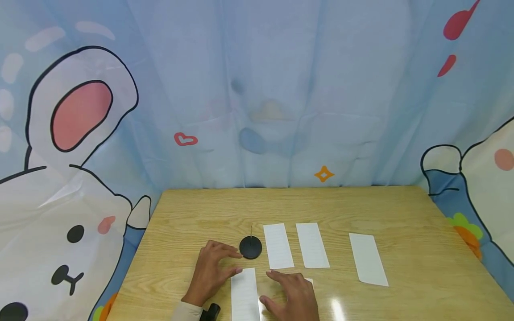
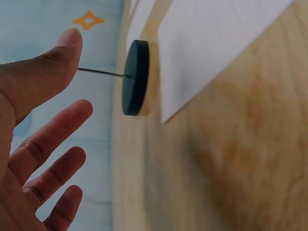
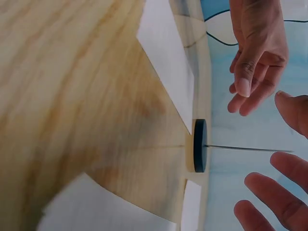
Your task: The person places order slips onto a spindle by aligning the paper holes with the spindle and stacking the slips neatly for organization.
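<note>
A receipt spike [image 1: 250, 248] stands upright on the wooden table, its round black base [image 2: 136, 79] flat and its thin metal pin [image 3: 240, 147] bare. My left hand [image 1: 214, 269] hovers just left of the spike, fingers loosely bent and apart, holding nothing. Between my hands lies a white paper slip [image 1: 244, 294] with faint lines. To its right is my right hand [image 1: 293, 296], thumb and fingers spread, also with nothing in its grasp. Another paper slip [image 1: 309, 281] is mostly hidden beneath the right hand.
Right of the spike lie two paper slips, one close to it [image 1: 279, 246] and one beyond [image 1: 312, 245]. A further blank slip [image 1: 368, 259] lies on the right part of the table [image 1: 421, 249]. Behind the table hangs a blue printed curtain [image 1: 273, 89].
</note>
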`<state>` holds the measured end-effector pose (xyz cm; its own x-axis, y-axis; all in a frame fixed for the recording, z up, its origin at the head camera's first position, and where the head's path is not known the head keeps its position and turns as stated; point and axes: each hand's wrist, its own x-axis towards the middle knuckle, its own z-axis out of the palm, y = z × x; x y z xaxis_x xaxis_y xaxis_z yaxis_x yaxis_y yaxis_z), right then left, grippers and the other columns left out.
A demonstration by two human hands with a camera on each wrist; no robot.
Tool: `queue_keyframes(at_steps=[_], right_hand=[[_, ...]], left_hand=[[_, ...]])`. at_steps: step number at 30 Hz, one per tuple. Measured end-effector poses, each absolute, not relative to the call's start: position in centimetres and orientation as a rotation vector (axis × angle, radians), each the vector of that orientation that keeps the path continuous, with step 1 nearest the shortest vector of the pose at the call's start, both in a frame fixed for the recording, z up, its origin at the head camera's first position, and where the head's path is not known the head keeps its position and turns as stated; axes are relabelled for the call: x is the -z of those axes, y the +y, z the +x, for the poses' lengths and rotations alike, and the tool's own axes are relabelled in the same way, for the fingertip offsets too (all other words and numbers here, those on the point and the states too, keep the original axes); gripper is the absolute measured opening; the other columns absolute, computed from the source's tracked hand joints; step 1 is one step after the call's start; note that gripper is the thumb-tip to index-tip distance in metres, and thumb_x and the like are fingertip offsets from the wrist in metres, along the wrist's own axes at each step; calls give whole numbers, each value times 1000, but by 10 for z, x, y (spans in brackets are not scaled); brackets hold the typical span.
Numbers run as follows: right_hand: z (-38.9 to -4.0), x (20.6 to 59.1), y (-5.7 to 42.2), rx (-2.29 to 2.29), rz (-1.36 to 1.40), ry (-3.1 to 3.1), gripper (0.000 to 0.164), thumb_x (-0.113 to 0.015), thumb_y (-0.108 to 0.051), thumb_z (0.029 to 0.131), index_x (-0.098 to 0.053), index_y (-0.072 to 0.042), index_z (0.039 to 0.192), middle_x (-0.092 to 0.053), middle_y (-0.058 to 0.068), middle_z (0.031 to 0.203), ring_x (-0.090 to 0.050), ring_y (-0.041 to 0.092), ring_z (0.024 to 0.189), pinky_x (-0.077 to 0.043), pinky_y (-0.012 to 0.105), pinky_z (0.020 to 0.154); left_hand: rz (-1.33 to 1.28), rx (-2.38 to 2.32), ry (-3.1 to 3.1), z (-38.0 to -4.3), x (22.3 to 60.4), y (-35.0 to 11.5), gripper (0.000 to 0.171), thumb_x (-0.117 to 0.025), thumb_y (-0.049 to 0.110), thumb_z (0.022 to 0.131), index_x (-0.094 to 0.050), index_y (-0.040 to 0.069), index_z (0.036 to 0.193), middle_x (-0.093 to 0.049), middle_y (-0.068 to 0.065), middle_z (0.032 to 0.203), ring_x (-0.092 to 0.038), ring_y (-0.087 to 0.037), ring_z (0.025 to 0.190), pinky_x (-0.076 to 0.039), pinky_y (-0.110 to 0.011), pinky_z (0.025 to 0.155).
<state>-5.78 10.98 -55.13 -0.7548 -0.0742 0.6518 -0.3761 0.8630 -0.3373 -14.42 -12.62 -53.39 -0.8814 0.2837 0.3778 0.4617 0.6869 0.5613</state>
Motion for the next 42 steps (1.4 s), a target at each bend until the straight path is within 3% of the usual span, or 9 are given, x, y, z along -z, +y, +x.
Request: queue_keyframes(at_steps=[6, 13, 18, 32, 42], right_hand=[[-55, 558, 110, -581, 325, -2400, 57, -99, -48, 61, -80, -27, 110, -82, -12, 102, -66, 8, 83, -52, 35, 71], [-52, 564, 107, -621, 303, -2443, 54, -98, -51, 63, -81, -28, 109, -81, -14, 99, -65, 5, 81, -53, 37, 71], [-50, 570, 103, -646, 310, -2489, 54, -98, -51, 63, -81, -28, 109, -81, -13, 99, -63, 5, 81, -53, 37, 72], [-48, 574, 97, -815, 354, -2725, 46, -85, -58, 78, -81, -26, 111, -81, -10, 102, -59, 4, 84, -50, 37, 74], [-51, 580, 97, -812, 388, -2623, 45, -91, -51, 70, -81, -26, 105, -81, -11, 96, -60, 4, 81, -48, 31, 69]], left_hand=[[-557, 966, -2715, -146, 550, -125, 30, -100, 26, 69, -84, 33, 94, -78, 18, 103, -57, -7, 98, -50, -40, 93], [-554, 1014, -2759, -146, 559, -125, 33, -100, 27, 67, -83, 31, 95, -78, 19, 99, -53, -6, 93, -51, -35, 89], [-547, 1056, -2771, -147, 564, -125, 33, -100, 26, 67, -82, 31, 95, -76, 18, 97, -52, -8, 92, -50, -33, 88], [-598, 1027, -2778, -153, 569, -123, 30, -98, 18, 73, -78, 31, 92, -70, 18, 84, -50, -4, 85, -45, -35, 85], [-598, 1028, -2808, -150, 564, -119, 27, -94, 12, 77, -77, 27, 92, -69, 18, 80, -50, -5, 85, -44, -37, 87]])
